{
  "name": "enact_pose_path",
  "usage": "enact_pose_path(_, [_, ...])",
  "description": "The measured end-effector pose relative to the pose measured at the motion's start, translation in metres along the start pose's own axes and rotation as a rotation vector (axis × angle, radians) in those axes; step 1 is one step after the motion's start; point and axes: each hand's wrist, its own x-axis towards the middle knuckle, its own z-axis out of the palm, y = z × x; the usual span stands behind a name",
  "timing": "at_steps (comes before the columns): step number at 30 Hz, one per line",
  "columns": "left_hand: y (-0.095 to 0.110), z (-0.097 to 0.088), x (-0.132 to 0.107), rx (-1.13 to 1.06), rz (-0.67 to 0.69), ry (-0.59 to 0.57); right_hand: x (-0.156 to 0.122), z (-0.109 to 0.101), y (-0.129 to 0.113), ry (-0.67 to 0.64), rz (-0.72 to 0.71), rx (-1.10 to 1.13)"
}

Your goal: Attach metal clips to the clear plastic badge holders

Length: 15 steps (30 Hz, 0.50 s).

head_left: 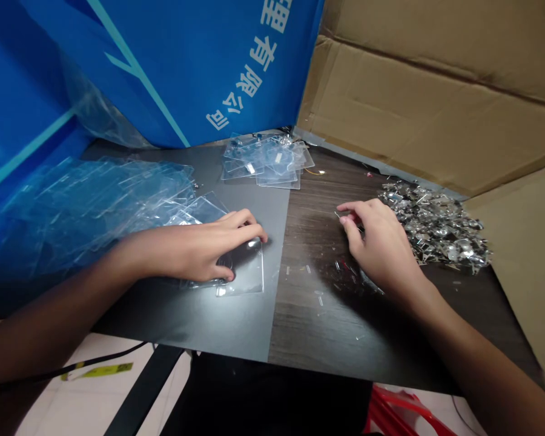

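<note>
My left hand [209, 248] lies on a clear plastic badge sleeve [245, 275] on the grey mat [209, 321], fingers curled over its top edge and thumb pinching it. My right hand [375, 242] rests on the dark wooden table [327, 333], thumb and forefinger pinched on a small metal clip [340, 214] beside a heap of shiny metal clips [436, 227]. A big loose pile of clear sleeves [95, 206] lies left of my left hand. A smaller stack of sleeves with clips on them [267, 160] sits at the back.
A blue bag with white lettering [186, 66] stands at the back left. Cardboard sheets [436, 91] wall off the back and right side. Small clear scraps [318, 297] dot the table between my hands. A red object [404, 412] and a black cable [95, 362] lie below the table's front edge.
</note>
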Motion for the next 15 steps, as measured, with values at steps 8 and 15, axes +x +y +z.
enact_pose_path(8, [0.000, 0.002, 0.016, -0.077, 0.054, 0.018, -0.001, -0.003, -0.010, 0.187, -0.021, 0.112])
enact_pose_path(15, [0.010, 0.008, 0.030, -0.591, 0.026, 0.270, -0.004, -0.006, -0.023, 0.240, -0.026, 0.280])
